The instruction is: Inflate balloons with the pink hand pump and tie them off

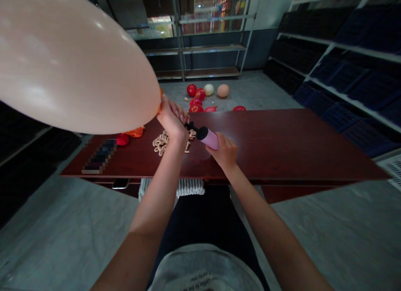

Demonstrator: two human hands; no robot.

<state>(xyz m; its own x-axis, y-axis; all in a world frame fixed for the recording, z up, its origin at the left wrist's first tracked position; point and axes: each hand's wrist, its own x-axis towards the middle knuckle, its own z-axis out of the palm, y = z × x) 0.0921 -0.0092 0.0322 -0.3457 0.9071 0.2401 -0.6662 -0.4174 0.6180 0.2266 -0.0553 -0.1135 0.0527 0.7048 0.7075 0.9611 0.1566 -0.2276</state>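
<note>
I see the big balloon point(78, 65) just up and left of the left hand point(172, 115), whose grip pinches its end. The right hand point(226, 151) curls round the pink pump point(210, 140), which slants left over the desk point(269, 142) toward the left hand.

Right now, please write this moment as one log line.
left grip: on large balloon; right grip: around pink pump; table: beige loops

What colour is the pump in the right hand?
The pump is pink, with a black end; the head view shows it.
</note>
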